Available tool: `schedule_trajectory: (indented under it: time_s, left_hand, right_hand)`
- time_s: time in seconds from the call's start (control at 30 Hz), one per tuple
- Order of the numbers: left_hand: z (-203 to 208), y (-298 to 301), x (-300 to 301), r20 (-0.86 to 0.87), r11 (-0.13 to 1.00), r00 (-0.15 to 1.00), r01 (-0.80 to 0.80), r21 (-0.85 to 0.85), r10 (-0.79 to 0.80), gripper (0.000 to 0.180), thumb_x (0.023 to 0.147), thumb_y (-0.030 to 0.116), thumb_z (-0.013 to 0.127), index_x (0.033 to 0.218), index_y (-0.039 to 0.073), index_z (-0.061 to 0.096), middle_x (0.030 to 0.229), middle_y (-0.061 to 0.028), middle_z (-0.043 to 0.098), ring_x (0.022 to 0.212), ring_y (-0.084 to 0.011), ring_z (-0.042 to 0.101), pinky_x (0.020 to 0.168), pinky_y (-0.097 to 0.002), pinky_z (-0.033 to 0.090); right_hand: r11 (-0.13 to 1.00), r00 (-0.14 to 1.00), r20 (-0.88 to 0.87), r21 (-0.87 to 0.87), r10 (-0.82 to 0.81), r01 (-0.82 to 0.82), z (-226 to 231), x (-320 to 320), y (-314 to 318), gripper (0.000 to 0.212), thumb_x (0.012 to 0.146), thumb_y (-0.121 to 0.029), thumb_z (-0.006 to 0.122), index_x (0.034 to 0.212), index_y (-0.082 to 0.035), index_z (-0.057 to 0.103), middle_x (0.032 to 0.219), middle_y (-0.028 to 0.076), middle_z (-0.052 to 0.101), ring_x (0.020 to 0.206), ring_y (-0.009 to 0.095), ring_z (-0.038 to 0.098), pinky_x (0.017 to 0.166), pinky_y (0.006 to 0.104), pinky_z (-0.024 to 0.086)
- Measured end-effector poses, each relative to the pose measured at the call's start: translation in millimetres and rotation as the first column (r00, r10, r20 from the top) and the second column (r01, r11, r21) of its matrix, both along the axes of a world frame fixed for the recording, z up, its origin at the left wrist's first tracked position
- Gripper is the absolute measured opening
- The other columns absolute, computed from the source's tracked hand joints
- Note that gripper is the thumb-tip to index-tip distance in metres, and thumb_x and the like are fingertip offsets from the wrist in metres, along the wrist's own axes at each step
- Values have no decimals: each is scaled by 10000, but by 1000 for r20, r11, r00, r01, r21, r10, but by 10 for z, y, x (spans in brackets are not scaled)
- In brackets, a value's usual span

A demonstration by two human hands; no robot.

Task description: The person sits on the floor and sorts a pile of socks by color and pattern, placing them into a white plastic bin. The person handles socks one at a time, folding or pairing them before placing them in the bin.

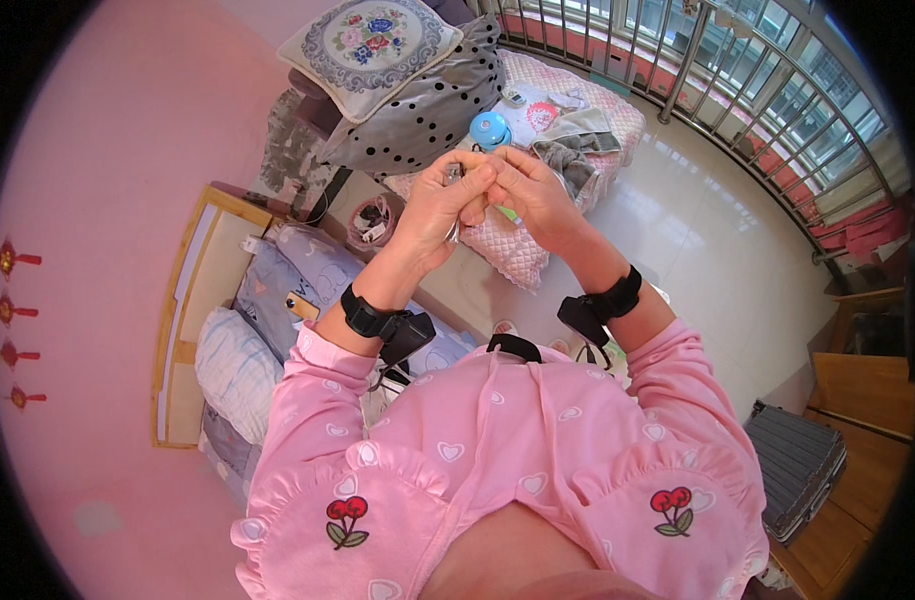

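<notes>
- The left hand (445, 200) is curled around a small silvery thing (453, 234), its thumb pointing toward the other hand; the silvery thing is too covered to tell its kind.
- The right hand (532, 195) is pinched, thumb against finger, and touches the left at the fingertips; I cannot tell whether anything is between them.
- The silvery thing is in the left hand, raised in front of the pink quilted cover (507, 250).
- A black strap with a box (385, 325) sits on the left forearm, and another strap with a box (607, 302) on the right.
- Something green (508, 213) shows below the fingers, partly hidden by them.
- Just beyond the fingertips, a round blue thing (490, 130) and a crumpled grey cloth (580, 155) lie on the cover, the hands blocking part of the view.
- Further out, a spotted cushion (407, 125) has a flowered cushion (367, 48) on top.
- To the left are a pink basket (372, 222) with things inside, and a bed with a white-and-blue pillow (235, 370) and a tan phone-like thing (300, 306).
- To the right are a shiny tiled floor (717, 220), a metal railing (680, 65) before the window, and a grey suitcase (795, 470) near a wooden cabinet (862, 395).
</notes>
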State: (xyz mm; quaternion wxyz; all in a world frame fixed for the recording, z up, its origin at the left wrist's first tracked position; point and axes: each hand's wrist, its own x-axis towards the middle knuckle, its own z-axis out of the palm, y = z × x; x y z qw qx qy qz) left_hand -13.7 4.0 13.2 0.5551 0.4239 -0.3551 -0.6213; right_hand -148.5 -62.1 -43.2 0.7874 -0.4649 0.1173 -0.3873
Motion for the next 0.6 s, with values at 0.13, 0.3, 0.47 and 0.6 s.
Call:
schedule_trajectory:
  time_s: [0.13, 0.3, 0.47, 0.6]
  left_hand:
    - [-22, -4, 34, -31, 1000, 999, 22, -2, -22, 111, 900, 158, 638, 937, 62, 599, 740, -55, 633, 518, -43, 391, 482, -196, 301]
    - [-19, -5, 44, -54, 1000, 998, 16, 11, -15, 90, 907, 148, 622, 932, 66, 595, 739, -52, 632, 515, -45, 386, 477, -204, 295]
    - [-21, -12, 64, 10, 1000, 1000, 28, -1, -28, 93, 913, 153, 611, 933, 65, 590, 737, -44, 629, 515, -44, 388, 475, -204, 294]
    - [-21, -12, 74, -16, 999, 999, 33, 6, -33, 100, 913, 157, 610, 923, 59, 592, 737, -46, 633, 514, -43, 390, 475, -203, 295]
  right_hand:
    - [993, 998, 35, 100, 59, -62, 24, -10, 18, 222, 977, -291, 514, 875, -95, 534, 741, -52, 452, 674, 35, 415, 606, 187, 345]
    - [985, 994, 69, 145, 82, -92, 58, -12, 34, 238, 979, -313, 503, 877, -100, 530, 745, -47, 459, 690, 47, 417, 617, 198, 353]
    - [982, 991, 86, 149, 105, -117, 50, -3, 35, 234, 980, -307, 502, 875, -99, 528, 759, -40, 465, 709, 60, 422, 637, 211, 362]
    - [979, 988, 90, 154, 125, -138, 31, -2, 34, 232, 980, -304, 501, 875, -99, 527, 768, -36, 469, 721, 67, 433, 646, 211, 369]
